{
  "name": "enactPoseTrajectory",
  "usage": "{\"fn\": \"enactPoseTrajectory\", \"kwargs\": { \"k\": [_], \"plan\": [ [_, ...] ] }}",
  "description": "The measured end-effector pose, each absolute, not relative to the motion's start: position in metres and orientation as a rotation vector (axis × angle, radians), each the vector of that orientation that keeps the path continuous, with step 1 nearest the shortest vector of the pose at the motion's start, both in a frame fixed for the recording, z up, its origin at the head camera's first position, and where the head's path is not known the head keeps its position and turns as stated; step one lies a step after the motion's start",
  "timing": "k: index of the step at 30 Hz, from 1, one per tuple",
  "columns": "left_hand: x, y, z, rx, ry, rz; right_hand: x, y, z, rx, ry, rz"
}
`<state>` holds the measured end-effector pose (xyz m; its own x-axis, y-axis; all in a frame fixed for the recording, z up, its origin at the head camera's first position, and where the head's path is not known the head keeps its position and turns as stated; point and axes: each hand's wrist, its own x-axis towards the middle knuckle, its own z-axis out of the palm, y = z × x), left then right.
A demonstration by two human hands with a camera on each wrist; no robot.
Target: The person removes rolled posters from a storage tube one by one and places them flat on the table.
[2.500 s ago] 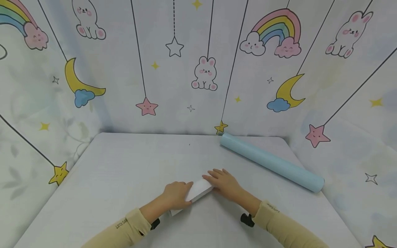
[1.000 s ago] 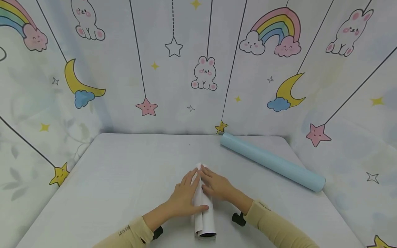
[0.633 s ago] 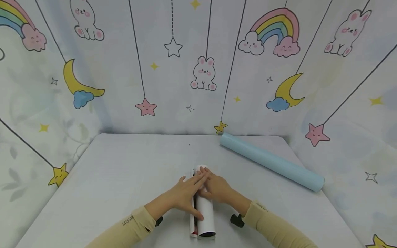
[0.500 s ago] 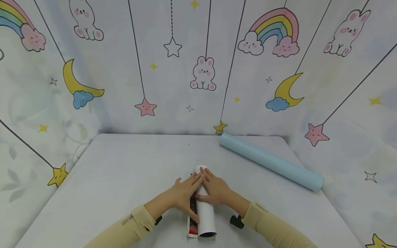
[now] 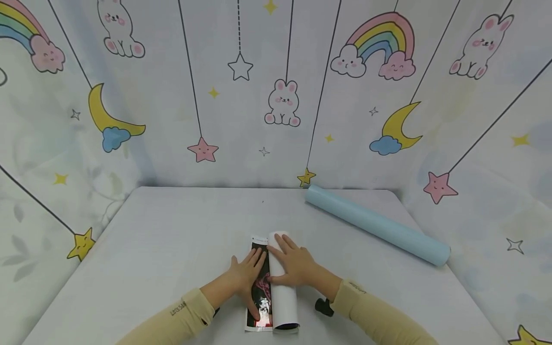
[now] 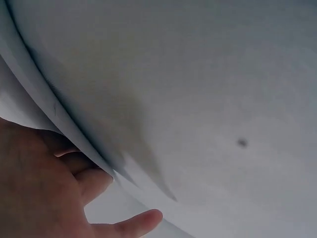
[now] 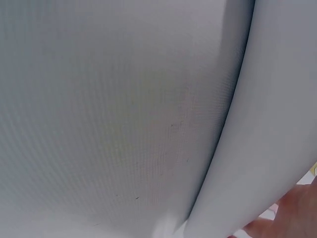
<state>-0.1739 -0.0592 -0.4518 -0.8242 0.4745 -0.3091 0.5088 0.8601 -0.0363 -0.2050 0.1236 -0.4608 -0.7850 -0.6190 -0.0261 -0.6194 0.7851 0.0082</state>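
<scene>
A partly unrolled poster lies lengthwise before me in the head view, white on its back. Its bared strip [image 5: 262, 309] is dark with pink and red print and a white border. My left hand [image 5: 240, 280] presses on this strip, fingers spread. Over the white roll [image 5: 284, 306] lies my right hand [image 5: 298, 267], fingers extended across its top and thumb at its left side. The right wrist view shows the roll's smooth side [image 7: 267, 114] with part of the right hand [image 7: 297, 213] beyond it. In the left wrist view, fingers of the left hand [image 6: 39, 183] reach the sheet's edge.
A longer light blue roll [image 5: 379, 225] lies slantwise at the table's back right. The white table [image 5: 172, 220] meets a patterned backdrop [image 5: 241, 120] along its back and sides. A black wrist device [image 5: 324, 307] shows below the right forearm.
The white roll was turned from slanting to lengthwise. Then its free edge was opened leftward, baring a widening printed strip. My left hand has moved left off the roll onto that strip.
</scene>
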Motion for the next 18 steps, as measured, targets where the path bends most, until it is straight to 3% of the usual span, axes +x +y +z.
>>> {"fn": "enactPoseTrajectory", "kwargs": {
  "k": [7,18],
  "plan": [
    [-0.176,-0.060,-0.459,0.719,2.733,-0.189,-0.203,0.117,-0.464,-0.889,2.909,0.066],
    [-0.178,-0.063,-0.460,0.721,2.722,-0.175,-0.204,0.106,-0.465,-1.156,2.900,0.446]
  ]
}}
